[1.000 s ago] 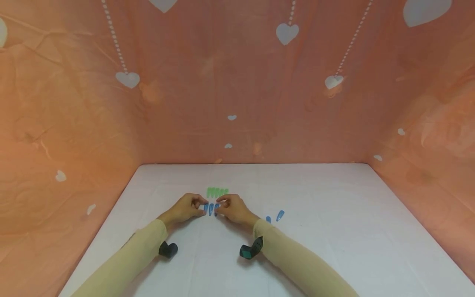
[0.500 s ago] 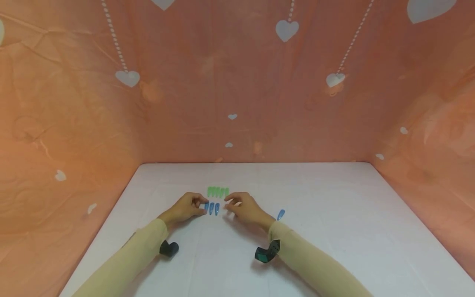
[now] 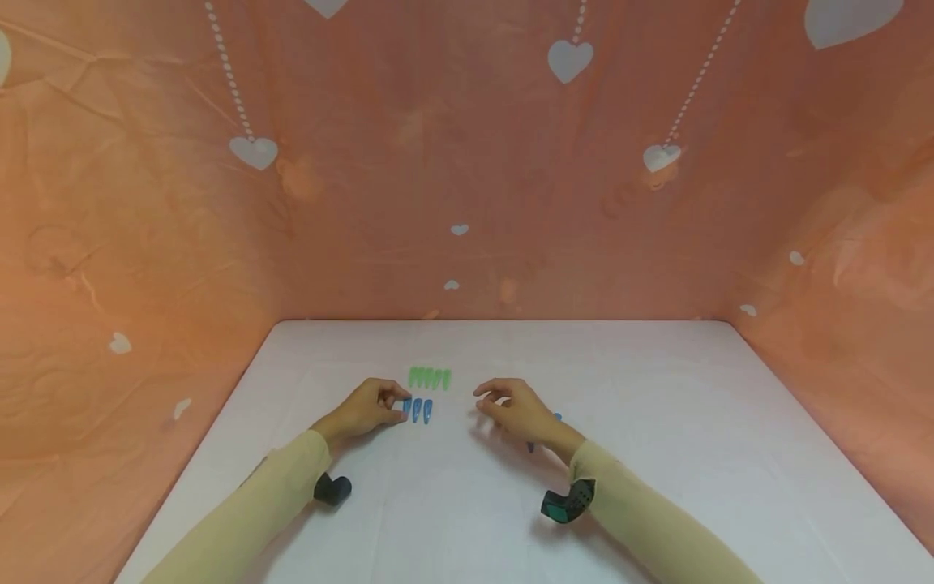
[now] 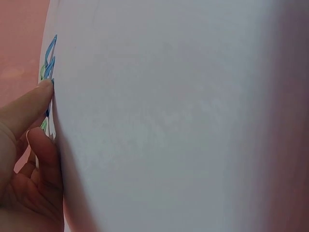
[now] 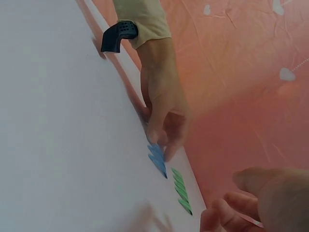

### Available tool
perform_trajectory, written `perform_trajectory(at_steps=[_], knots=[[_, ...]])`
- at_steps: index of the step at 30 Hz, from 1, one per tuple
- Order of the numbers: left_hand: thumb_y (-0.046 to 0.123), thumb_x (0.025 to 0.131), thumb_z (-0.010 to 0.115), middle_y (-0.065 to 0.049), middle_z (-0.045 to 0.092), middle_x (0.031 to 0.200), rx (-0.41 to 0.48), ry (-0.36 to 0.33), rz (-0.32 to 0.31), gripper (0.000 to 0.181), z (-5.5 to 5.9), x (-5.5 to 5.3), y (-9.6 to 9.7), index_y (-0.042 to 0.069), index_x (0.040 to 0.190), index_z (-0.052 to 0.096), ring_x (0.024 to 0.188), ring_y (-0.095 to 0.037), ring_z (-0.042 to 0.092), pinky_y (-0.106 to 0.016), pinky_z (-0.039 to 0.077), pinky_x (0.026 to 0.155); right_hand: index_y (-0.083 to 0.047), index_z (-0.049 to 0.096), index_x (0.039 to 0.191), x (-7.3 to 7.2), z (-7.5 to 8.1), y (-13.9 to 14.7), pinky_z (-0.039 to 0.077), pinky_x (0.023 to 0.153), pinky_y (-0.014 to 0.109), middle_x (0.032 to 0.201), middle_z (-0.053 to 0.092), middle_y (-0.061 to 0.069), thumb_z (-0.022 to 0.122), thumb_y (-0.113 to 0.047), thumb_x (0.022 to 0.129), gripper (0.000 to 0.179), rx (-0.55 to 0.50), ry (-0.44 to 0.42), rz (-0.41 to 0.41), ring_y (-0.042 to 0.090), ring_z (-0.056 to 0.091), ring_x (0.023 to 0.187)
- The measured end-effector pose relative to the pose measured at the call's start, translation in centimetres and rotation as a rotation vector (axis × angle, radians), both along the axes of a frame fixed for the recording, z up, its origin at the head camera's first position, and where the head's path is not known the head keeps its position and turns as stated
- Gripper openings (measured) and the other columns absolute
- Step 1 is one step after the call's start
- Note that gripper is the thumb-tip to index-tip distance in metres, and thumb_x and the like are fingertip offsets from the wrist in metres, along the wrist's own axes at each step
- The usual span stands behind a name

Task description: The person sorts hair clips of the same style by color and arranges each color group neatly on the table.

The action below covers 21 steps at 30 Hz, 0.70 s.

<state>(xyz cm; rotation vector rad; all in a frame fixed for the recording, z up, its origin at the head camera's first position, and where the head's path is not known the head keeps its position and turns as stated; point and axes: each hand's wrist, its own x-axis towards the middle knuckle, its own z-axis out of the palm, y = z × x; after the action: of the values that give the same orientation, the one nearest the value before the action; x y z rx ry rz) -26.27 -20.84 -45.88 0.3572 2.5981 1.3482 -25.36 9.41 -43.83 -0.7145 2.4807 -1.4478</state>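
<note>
Three blue snap hair clips (image 3: pixel 417 410) lie side by side in a short row on the white table. My left hand (image 3: pixel 368 404) rests at the row's left end, thumb and forefinger at the two ends of the leftmost blue clip, pinching it; the fingertips partly cover it. Just behind stands a row of several green hair clips (image 3: pixel 429 378). Off to the right, my right hand (image 3: pixel 520 409) hovers above the table, fingers loosely bent, thumb apart and nothing held. Two more blue clips (image 3: pixel 530 447) show beside its wrist, mostly hidden by it.
The white table (image 3: pixel 657 389) runs back to an orange cloth backdrop (image 3: pixel 365 243) with white hearts, which also hangs along both sides. A dark camera mount (image 3: pixel 567 504) sits on the right wrist, another (image 3: pixel 332 491) on the left.
My right hand has let go of the third blue clip in the row and moved right, toward the loose blue clips. The left hand has stayed in place.
</note>
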Motion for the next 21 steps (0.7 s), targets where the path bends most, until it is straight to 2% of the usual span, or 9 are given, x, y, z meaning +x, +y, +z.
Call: perform_trajectory(at_steps=[7,17,21], knots=[[0.002,0.087,0.075,0.000,0.046,0.078,0.004,-0.017,0.005,0.034,0.0,-0.1,0.1,-0.006,0.119,0.069,0.073,-0.015,0.044,-0.021,0.036,0.061,0.006,0.065,0.123,0.3,0.2,2.3,0.051,0.049,0.032,0.102,0.069,0.027,0.060,-0.012,0.100,0.030,-0.006,-0.015,0.018,0.021,0.058,0.057],[0.002,0.087,0.075,-0.001,0.046,0.078,0.003,-0.022,0.002,0.034,-0.1,-0.2,-0.1,-0.006,0.119,0.069,0.072,-0.014,0.043,-0.021,0.036,0.060,0.007,0.064,0.123,0.5,-0.3,4.6,0.046,0.052,0.023,0.111,0.066,0.025,0.058,-0.013,0.101,0.030,-0.002,-0.032,-0.003,0.013,0.056,0.058],[0.003,0.087,0.076,-0.001,0.046,0.079,0.001,-0.022,0.004,0.033,0.0,-0.2,-0.1,-0.005,0.118,0.069,0.072,-0.014,0.044,-0.021,0.037,0.060,0.006,0.064,0.123,0.5,-0.6,5.4,0.047,0.053,0.023,0.109,0.066,0.024,0.058,-0.012,0.101,0.030,0.002,-0.053,-0.018,0.012,0.056,0.060]])
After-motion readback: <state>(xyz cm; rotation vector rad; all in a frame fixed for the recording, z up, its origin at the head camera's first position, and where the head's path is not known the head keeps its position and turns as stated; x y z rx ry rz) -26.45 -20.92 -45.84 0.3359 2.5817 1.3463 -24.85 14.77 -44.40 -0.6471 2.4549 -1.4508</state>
